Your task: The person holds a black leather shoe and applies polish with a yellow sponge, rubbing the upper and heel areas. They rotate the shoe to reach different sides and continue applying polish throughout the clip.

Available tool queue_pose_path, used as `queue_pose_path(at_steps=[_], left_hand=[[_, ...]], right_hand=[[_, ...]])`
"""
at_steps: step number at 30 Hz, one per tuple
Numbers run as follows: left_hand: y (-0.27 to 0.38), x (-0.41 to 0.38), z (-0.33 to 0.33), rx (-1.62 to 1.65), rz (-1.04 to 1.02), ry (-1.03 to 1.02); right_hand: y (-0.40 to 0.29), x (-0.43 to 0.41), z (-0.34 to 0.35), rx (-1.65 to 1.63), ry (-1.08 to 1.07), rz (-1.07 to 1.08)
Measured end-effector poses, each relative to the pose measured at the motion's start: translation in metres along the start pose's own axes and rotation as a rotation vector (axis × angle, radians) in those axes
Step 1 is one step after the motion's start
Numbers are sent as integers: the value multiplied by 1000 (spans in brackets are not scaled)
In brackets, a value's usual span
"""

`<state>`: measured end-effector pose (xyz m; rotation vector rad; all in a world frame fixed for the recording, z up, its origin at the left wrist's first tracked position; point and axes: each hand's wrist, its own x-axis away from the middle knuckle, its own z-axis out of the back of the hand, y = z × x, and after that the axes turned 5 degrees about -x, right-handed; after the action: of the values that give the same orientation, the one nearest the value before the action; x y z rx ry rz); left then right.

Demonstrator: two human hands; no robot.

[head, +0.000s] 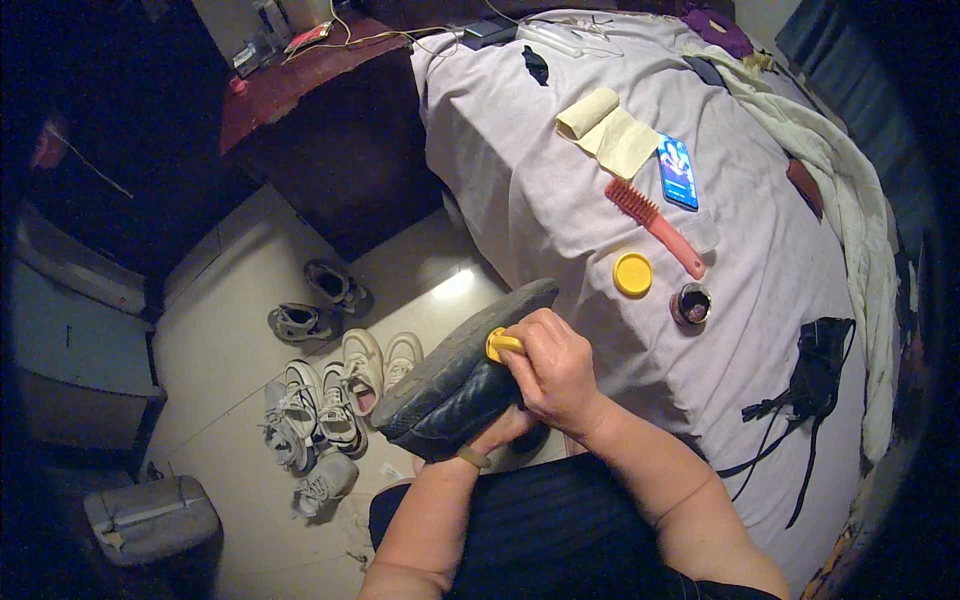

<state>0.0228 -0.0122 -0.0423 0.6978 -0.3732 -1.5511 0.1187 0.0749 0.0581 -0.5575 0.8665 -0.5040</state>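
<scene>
A black leather shoe (465, 394) is tilted up in front of me, its worn grey sole (457, 337) facing up and left. My left hand (501, 430) holds it from below, with most of the fingers hidden behind or inside the shoe. My right hand (553, 367) grips a small yellow applicator (504, 344) by its handle and presses it to the shoe's side by the sole edge. On the bed to the right stands an uncovered jar (691, 304) with dark contents, beside a yellow lid (633, 274).
A red-bristled brush (656, 225), a cream cloth (611, 135) and a lit phone (678, 171) lie on the bed sheet (517, 195). A black strapped bag (817, 367) rests further right. Several shoes (341, 405) stand on the tiled floor left, near a grey case (154, 519).
</scene>
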Motion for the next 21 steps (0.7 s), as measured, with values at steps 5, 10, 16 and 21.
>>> queue_pose_path(at_steps=[5,10,16,21], left_hand=[[26,-10,23,-48,6,119],[22,-7,18,-20,24,109],[8,2,-3,170,41,23],[28,-10,19,110,94,28]], right_hand=[[23,-2,14,173,116,-83],[16,-1,8,130,100,-85],[-2,2,1,103,-10,-41],[18,-2,12,236,65,-115]])
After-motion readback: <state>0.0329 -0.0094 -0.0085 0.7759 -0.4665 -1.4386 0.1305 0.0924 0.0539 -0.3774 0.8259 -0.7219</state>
